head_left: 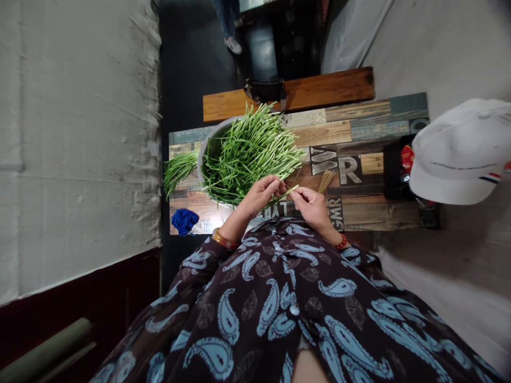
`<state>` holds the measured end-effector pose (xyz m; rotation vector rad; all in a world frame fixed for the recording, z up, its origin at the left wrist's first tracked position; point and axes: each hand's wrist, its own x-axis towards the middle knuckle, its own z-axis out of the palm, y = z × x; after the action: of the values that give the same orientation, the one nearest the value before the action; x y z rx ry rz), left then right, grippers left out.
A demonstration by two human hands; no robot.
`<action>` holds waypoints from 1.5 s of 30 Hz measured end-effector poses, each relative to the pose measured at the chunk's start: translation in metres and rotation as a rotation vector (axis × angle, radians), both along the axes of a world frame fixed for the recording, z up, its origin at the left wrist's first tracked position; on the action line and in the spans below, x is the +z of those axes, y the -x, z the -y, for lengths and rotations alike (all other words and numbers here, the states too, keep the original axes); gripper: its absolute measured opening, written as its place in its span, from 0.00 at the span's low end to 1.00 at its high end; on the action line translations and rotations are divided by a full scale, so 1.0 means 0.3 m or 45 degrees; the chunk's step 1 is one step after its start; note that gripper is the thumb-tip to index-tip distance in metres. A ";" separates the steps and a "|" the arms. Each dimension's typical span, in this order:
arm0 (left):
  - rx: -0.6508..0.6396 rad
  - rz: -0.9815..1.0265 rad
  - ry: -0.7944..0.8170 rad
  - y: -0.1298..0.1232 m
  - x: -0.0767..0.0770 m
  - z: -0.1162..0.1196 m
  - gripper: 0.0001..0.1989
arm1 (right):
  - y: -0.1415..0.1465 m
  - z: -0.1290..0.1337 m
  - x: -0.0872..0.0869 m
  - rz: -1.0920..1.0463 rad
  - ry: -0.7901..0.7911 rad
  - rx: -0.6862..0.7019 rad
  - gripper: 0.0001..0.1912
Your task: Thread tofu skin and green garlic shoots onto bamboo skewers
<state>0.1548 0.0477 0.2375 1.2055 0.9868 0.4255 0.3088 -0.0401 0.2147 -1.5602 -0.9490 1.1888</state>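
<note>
A big grey basin (204,155) on the table holds a heaped pile of garlic chives (255,151), their pale cut ends towards the right. In front of the pile, my left hand (261,196) has its fingers curled and pinched around chive stalks. Close to its right, my right hand (310,205) pinches the pale end of a chive stalk (285,194) that stretches between the two hands. Another bundle of chives (181,169) lies left of the basin. Beyond my right hand is a small fan of thin straw-coloured strands (326,181).
The table (371,215) has a patchwork wood pattern with letters. A crumpled blue cloth (184,221) lies at its left front corner. On the right are a white cap (455,154) and a black container (393,167). Behind stands a wooden bench (327,89) with a dark bag (264,90); a person's leg (227,21) shows farther back.
</note>
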 end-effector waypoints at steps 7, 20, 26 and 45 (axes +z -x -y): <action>0.111 -0.014 0.067 0.006 -0.023 0.015 0.17 | 0.004 -0.003 0.009 0.042 0.021 0.037 0.16; 0.168 -0.057 0.052 0.004 -0.029 0.022 0.13 | 0.008 -0.001 0.010 0.074 0.032 0.088 0.14; 0.177 -0.037 0.036 0.007 -0.036 0.025 0.14 | 0.012 0.000 0.012 0.081 0.032 0.098 0.15; 0.168 -0.047 0.022 0.009 -0.031 0.021 0.10 | 0.026 0.000 0.004 0.031 0.047 0.077 0.16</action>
<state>0.1520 0.0415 0.2282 1.1400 1.1042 0.4991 0.3009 -0.0402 0.2159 -1.5880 -1.0012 1.2382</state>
